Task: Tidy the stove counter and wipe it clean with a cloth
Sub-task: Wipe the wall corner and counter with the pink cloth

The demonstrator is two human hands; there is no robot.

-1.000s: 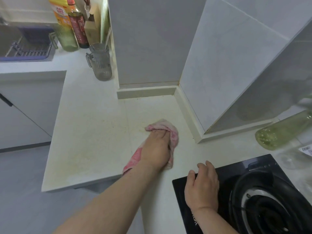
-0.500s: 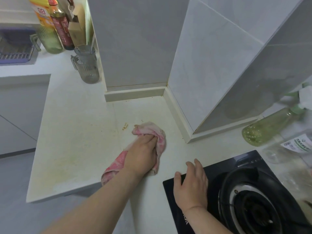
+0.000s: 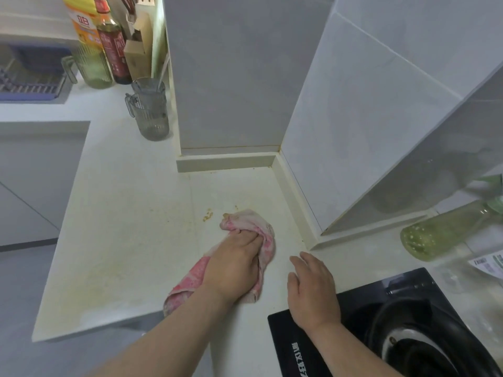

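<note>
Grey tiled wall (image 3: pixel 231 77) juts out like a square pillar at the back edge of the counter (image 3: pixel 122 240). Second tiled face (image 3: pixel 367 118) runs off diagonally right, glossy, with faint reflections. Cream upstand strip (image 3: pixel 226 161) lines the foot of both walls and meets at an inner corner. Counter white, L-shaped, yellowish staining toward its left edge. Flat white cabinet fronts (image 3: pixel 35 186) under the far-left run. Pale grey floor (image 3: pixel 21 308) bottom left. Light soft and even.

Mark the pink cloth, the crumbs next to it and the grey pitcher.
pink cloth (image 3: pixel 245 220), head view, on its bunched far end.
crumbs (image 3: pixel 208 215), head view, on the middle of the small pile.
grey pitcher (image 3: pixel 153 118), head view, on its ribbed side wall.
</note>
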